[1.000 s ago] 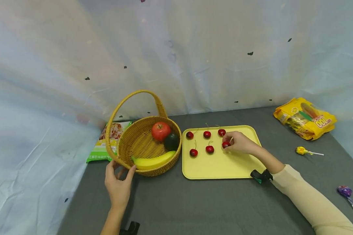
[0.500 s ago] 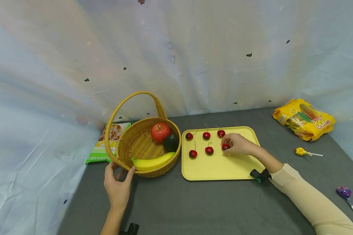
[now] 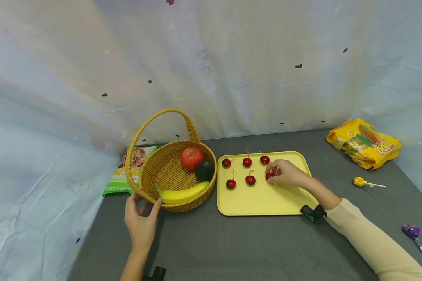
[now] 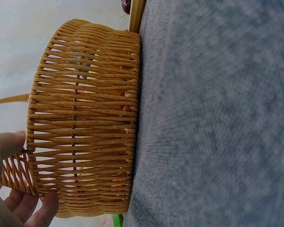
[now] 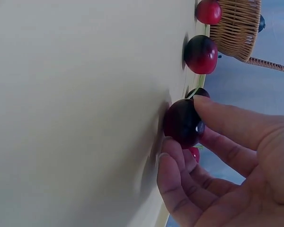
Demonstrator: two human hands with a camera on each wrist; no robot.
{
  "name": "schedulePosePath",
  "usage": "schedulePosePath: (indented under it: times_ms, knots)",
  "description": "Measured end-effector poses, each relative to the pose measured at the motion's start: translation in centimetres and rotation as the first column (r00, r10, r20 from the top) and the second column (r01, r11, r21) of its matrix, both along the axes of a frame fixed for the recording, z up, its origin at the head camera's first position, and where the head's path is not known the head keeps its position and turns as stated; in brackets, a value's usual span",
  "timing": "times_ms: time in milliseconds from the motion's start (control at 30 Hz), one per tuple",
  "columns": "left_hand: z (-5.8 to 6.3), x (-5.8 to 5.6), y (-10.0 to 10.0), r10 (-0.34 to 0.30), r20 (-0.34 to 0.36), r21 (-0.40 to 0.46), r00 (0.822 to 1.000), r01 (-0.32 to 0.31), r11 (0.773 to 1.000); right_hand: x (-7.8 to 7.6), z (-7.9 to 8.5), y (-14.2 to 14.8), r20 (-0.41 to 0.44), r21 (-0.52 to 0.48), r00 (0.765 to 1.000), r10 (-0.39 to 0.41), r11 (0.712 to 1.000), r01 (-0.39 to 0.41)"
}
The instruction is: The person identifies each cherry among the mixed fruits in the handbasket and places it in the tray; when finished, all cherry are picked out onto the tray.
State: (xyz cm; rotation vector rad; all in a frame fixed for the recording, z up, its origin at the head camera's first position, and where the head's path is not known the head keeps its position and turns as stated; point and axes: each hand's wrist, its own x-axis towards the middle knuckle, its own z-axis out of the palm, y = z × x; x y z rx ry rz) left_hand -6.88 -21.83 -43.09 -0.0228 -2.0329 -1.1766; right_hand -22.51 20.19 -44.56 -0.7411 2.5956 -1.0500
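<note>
My left hand (image 3: 140, 222) grips the near left rim of a round wicker basket (image 3: 151, 156) with a tall arched handle. Inside the basket lie a banana (image 3: 184, 194), a red apple-like fruit (image 3: 192, 158) and a dark green round fruit (image 3: 204, 170). Over the yellow tray (image 3: 260, 205), my right hand (image 3: 285, 173) pinches a dark red cherry (image 5: 183, 124) between thumb and fingers, close to the tray's surface. Several other cherries stand in two rows on the tray, among them one cherry (image 3: 250, 180) just left of the held one.
Behind the basket lies a green and white food packet (image 3: 117, 181). At the right are a yellow snack bag (image 3: 365, 144), a yellow lollipop (image 3: 360, 181) and a purple lollipop (image 3: 412, 230). A pale curtain (image 3: 211, 70) hangs along the back of the grey table (image 3: 232, 249).
The right fingers have shifted slightly around the cherry, which stays at nearly the same spot on the tray. The left hand and basket keep their place.
</note>
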Motion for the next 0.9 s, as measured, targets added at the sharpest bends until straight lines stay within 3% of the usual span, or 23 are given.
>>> schedulePosePath:
  times_ms: [233, 300, 367, 433, 500, 567, 600, 667, 800, 900]
  knots:
    - [0.0, 0.0, 0.1, -0.004, -0.001, 0.005, 1.0, 0.004, 1.0, 0.3, 0.5, 0.0, -0.048, 0.043, 0.999, -0.017, 0.999, 0.019]
    - [0.0, 0.0, 0.1, -0.005, -0.001, 0.004, 1.0, 0.005, 1.0, 0.8, 1.1, -0.1, -0.099, 0.079, 0.994, -0.049, 0.995, 0.057]
    - [0.0, 0.0, 0.2, -0.005, -0.001, 0.003, 1.0, 0.005, 1.0, 1.6, 1.6, -0.4, -0.204, 0.122, 0.975, -0.084, 0.986, 0.111]
    - [0.1, 0.1, 0.2, -0.006, -0.002, 0.005, 1.0, 0.006, 1.0, 2.5, 1.9, -0.9, -0.358, 0.158, 0.928, -0.105, 0.972, 0.171]
    - [0.1, 0.1, 0.2, -0.007, -0.005, 0.007, 1.0, 0.007, 1.0, 3.5, 2.2, -1.6, -0.506, 0.184, 0.855, -0.112, 0.955, 0.234]
    - [0.2, 0.1, 0.3, -0.008, -0.005, 0.009, 1.0, 0.008, 1.0, 4.3, 2.4, -2.3, -0.604, 0.21, 0.791, -0.099, 0.938, 0.277]
    - [0.2, 0.1, 0.3, -0.01, -0.006, 0.01, 1.0, 0.01, 1.0, 4.6, 2.4, -2.7, -0.628, 0.235, 0.773, -0.086, 0.926, 0.294]
    - [0.3, 0.2, 0.3, -0.011, -0.003, 0.009, 1.0, 0.011, 1.0, 5.3, 2.5, -3.3, -0.628, 0.301, 0.777, -0.054, 0.903, 0.307]
    - [0.6, 0.3, 0.7, 0.022, 0.037, 0.016, 0.999, -0.023, 1.0, 6.4, 2.3, -3.9, -0.528, 0.448, 0.849, 0.002, 0.85, 0.277]
    - [0.3, 0.1, 0.8, 0.069, 0.038, 0.037, 0.997, -0.07, 0.997, 7.0, 2.1, -3.9, -0.455, 0.495, 0.89, 0.012, 0.834, 0.242]
